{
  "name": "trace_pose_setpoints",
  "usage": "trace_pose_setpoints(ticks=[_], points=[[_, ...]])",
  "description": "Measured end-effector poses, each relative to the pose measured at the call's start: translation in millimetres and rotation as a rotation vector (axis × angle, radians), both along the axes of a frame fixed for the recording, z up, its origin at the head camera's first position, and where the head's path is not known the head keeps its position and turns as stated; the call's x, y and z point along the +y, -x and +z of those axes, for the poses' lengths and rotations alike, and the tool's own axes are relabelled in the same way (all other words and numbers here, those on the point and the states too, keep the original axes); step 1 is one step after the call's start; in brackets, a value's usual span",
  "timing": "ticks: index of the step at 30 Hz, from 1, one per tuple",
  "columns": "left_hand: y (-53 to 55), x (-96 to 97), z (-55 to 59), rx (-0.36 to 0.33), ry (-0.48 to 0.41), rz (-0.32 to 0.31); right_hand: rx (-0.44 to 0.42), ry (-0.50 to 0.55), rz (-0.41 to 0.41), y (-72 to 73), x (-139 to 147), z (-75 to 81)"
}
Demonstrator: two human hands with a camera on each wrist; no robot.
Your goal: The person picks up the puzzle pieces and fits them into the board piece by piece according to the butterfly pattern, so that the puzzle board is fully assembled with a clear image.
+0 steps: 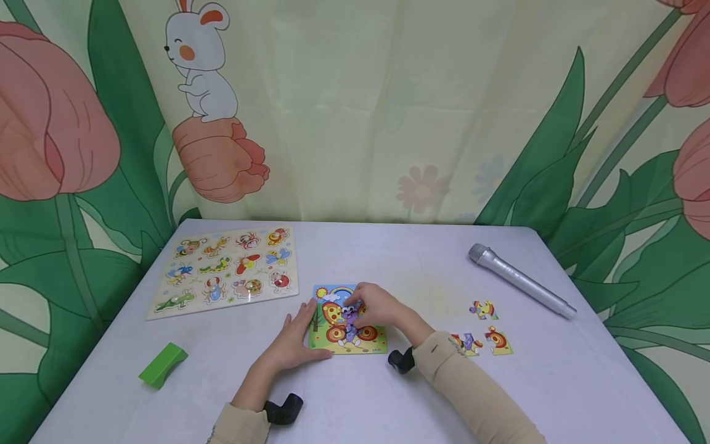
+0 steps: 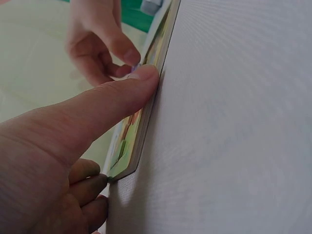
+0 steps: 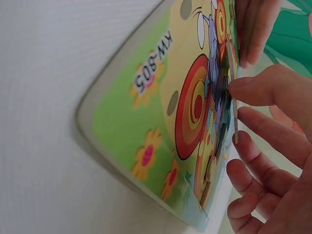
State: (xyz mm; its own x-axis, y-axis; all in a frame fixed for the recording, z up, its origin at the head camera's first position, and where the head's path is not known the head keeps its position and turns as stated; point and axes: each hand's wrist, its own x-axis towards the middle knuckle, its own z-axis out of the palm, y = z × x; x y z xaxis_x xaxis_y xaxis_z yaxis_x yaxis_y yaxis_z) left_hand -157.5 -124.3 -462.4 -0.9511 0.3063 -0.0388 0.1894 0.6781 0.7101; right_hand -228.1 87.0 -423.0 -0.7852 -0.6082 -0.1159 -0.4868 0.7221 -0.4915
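Observation:
A small butterfly puzzle board [image 1: 339,342] lies flat on the table near the front middle. My left hand [image 1: 302,333] rests flat on the table at the board's left edge, and its straight thumb [image 2: 122,92] presses against that edge of the board [image 2: 141,136]. My right hand [image 1: 363,308] is over the board's centre and pinches a purple puzzle piece [image 1: 349,313] between thumb and fingertips. In the right wrist view the thin piece [image 3: 234,105] stands edge-on over the board [image 3: 151,126] with its red spiral picture.
Three loose puzzle pieces [image 1: 484,309] [image 1: 467,343] [image 1: 498,340] lie to the right of the board. Behind them a silver microphone [image 1: 521,280] lies at an angle. An insect peg puzzle [image 1: 224,268] sits at the back left, and a green block [image 1: 163,364] at the front left.

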Motion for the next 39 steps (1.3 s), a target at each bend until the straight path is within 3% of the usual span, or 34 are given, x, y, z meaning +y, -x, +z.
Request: trace_pose_setpoints(ticks=[15, 30, 39], points=[[0.2, -0.3, -0.6, -0.003, -0.001, 0.001, -0.039, -0.033, -0.038, -0.6, -4.5, 0.9], [0.1, -0.6, 0.7, -0.012, -0.008, 0.002, -0.008, -0.060, -0.022, -1.7, -2.6, -1.5], [0.4, -0.1, -0.7, -0.013, -0.012, 0.003, -0.055, 0.030, -0.024, -0.2, 3.4, -3.7]])
